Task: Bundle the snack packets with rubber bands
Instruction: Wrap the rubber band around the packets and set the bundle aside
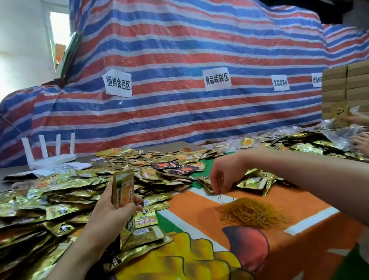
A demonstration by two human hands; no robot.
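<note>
My left hand (112,209) grips an upright stack of gold snack packets (122,189) above the table. To its right, my right hand (225,173) hangs fingers-down and pinches a thin yellow rubber band (223,198) just above the pile of rubber bands (253,212) on the orange cloth. A large heap of loose gold snack packets (53,205) spreads over the left and far side of the table.
A printed orange and green cloth (310,236) covers the table. Another person's hands (366,145) work among packets at the far right, near stacked cardboard boxes (361,89). A white router (49,156) stands at the back left before a striped tarp (179,57).
</note>
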